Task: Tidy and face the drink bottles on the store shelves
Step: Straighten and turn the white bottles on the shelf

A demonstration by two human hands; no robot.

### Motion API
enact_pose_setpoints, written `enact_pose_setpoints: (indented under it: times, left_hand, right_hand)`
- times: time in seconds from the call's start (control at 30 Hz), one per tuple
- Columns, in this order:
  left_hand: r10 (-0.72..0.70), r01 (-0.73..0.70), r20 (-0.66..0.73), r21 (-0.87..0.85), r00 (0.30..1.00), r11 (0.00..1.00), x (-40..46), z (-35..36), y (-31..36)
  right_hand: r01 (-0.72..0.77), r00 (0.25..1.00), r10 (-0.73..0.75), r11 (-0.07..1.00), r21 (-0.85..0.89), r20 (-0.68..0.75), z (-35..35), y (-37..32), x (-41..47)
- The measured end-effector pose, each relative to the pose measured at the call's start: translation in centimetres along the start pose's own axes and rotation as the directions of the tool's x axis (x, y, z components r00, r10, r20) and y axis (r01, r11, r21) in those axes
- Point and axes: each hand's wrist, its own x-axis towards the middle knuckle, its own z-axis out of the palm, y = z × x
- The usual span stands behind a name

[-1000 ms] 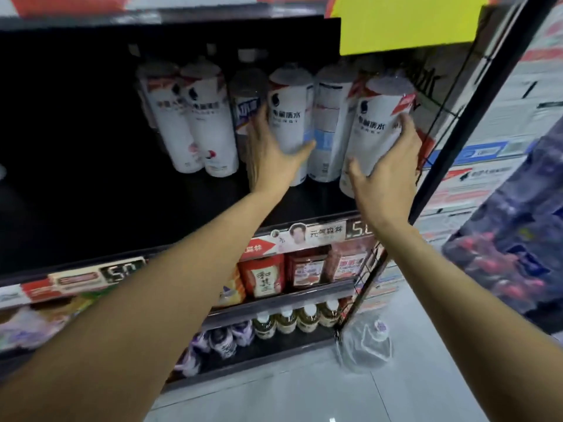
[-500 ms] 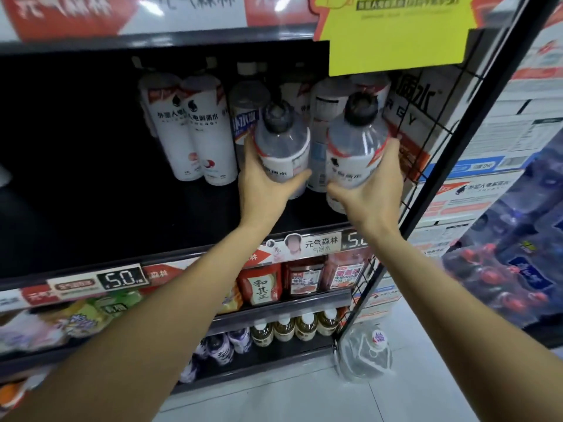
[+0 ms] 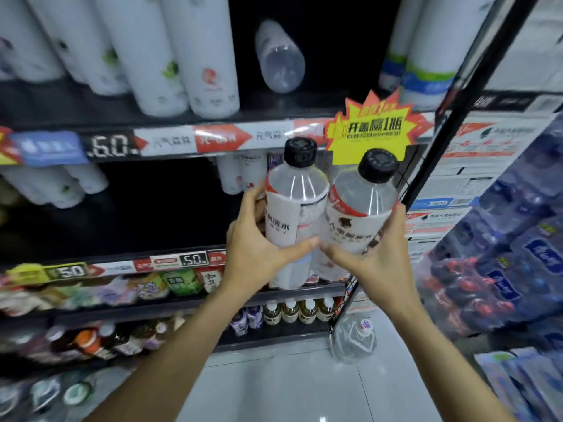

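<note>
Both forearms bare up to the frame edge, no sleeves in view. Left hand (image 3: 253, 251) and right hand (image 3: 377, 260): bare, nothing worn on wrists or fingers (image 3: 300, 244). Nails short.

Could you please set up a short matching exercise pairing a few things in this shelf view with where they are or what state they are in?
Things:
1. left hand
2. right hand
3. yellow promo tag
4. big clear jug

Places or states:
A. stands on the floor by the rack
B. hangs from the shelf edge
C. holds the bottle with the tilted label
D. holds the bottle nearer the dark shelf

Pairs: 1-D, 2-C, 3-B, 4-A
</note>
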Motion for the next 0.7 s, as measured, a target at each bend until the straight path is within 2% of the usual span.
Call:
enact_pose_setpoints:
  times: [0.13, 0.33, 0.5, 0.6, 0.7]
  left_hand:
    - [-0.04, 0.041, 0.021, -0.02, 0.999, 0.999, -2.3, -2.5, 4.8]
    - [0.106, -0.105, -0.06, 0.017, 0.993, 0.994, -1.4, -4.2, 12.2]
    - [0.302, -0.31, -0.203, -0.009, 0.931, 0.951, 4.1, -3.4, 16.3]
    - [0.383, -0.388, -0.221, 0.025, 0.897, 0.921, 8.5, -2.9, 17.1]
    - [0.397, -0.4, -0.209, 0.028, 0.894, 0.916, 11.9, -1.8, 16.1]
  right_hand:
    - [-0.047, 0.997, 0.045, 0.999, 0.028, 0.069, -1.3, -4.5, -2.1]
    - [-0.029, 0.995, 0.017, 0.993, 0.118, 0.102, -2.9, -9.5, -1.3]
    - [0.147, 0.989, -0.143, 0.977, 0.155, -0.035, -4.0, -12.9, 3.0]
    - [0.24, 0.964, -0.217, 0.959, 0.153, -0.155, -4.5, -14.3, 6.2]
    - [0.304, 0.927, -0.26, 0.943, 0.137, -0.268, -4.6, -15.1, 9.5]
